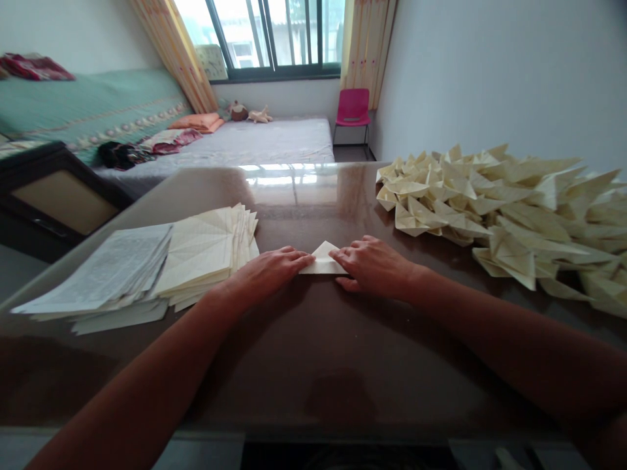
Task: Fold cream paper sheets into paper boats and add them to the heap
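A small cream folded paper (324,260) lies flat on the glossy brown table, its point facing away from me. My left hand (274,269) rests at its left corner, fingers close together and their tips holding that edge. On the right side, my right hand (375,264) holds the paper with its fingertips over the slope, the thumb low near the bottom edge. Both hands partly cover the paper's corners. Just left of my left hand is a stack of creased cream sheets (196,251).
Beside the cream stack lie grey printed sheets (105,267). A large heap of folded paper pieces (509,202) covers the table's right side. Beyond the brown table (294,365) stand a bed (289,140), a pink chair (353,108) and a dark cabinet (59,196).
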A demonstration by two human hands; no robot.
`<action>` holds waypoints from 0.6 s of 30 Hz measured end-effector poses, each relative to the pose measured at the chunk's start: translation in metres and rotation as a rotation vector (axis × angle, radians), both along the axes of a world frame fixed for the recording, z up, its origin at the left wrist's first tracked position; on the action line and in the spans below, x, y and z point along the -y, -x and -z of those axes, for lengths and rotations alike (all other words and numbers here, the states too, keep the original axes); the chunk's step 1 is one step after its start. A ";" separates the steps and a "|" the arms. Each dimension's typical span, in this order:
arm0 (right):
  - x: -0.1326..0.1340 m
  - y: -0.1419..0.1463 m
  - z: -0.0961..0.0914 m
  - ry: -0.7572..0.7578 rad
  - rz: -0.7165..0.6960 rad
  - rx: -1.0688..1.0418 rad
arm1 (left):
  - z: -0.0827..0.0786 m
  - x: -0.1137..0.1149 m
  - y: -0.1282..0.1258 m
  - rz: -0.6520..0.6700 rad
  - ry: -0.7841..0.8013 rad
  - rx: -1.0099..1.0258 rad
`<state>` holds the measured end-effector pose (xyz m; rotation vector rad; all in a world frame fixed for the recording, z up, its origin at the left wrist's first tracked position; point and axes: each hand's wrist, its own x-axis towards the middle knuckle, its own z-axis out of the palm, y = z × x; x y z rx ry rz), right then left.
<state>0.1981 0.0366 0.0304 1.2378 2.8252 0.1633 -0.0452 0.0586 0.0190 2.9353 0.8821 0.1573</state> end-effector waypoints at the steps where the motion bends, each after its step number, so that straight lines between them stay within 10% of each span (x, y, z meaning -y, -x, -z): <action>1: 0.001 0.002 0.001 -0.014 0.004 0.002 | -0.001 0.000 0.000 -0.005 0.005 0.003; 18: -0.012 -0.015 -0.004 0.108 -0.022 -0.051 | 0.017 0.012 -0.025 -0.087 -0.060 0.104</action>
